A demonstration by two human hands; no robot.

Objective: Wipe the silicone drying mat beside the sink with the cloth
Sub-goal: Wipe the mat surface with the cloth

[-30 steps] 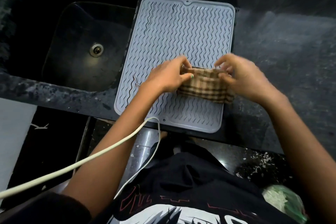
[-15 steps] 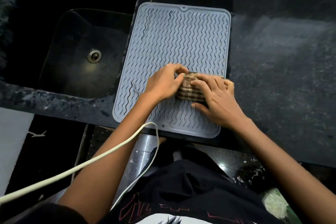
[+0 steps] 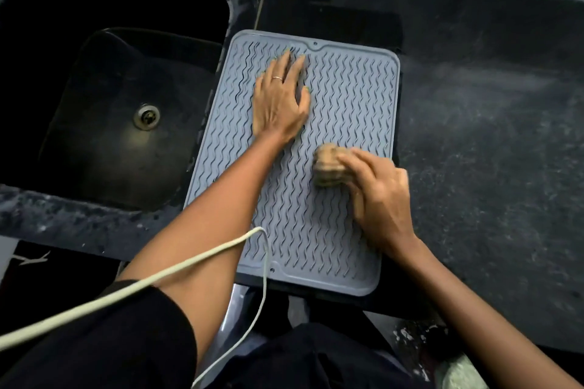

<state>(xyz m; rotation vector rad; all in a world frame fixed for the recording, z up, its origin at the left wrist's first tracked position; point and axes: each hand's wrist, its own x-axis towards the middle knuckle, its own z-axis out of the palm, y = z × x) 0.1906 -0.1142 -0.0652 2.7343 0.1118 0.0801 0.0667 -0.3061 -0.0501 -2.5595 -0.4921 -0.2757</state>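
Note:
A grey silicone drying mat (image 3: pixel 354 98) with wavy ridges lies on the dark counter, just right of the sink. My left hand (image 3: pixel 281 101) lies flat on the mat's far left part, fingers straight and spread. A folded brown checked cloth (image 3: pixel 328 166) sits on the mat right of centre. My right hand (image 3: pixel 376 189) grips the cloth from the right, fingers curled over it; the hand and cloth are blurred.
A black sink (image 3: pixel 123 104) with a metal drain (image 3: pixel 147 117) lies left of the mat. Dark speckled counter (image 3: pixel 493 151) stretches to the right. A white cable (image 3: pixel 177 268) crosses my left forearm and hangs over the mat's near edge.
My left hand let go of the cloth and moved to the mat's far left, lying flat. My right hand now holds the folded cloth alone, slightly further right on the mat.

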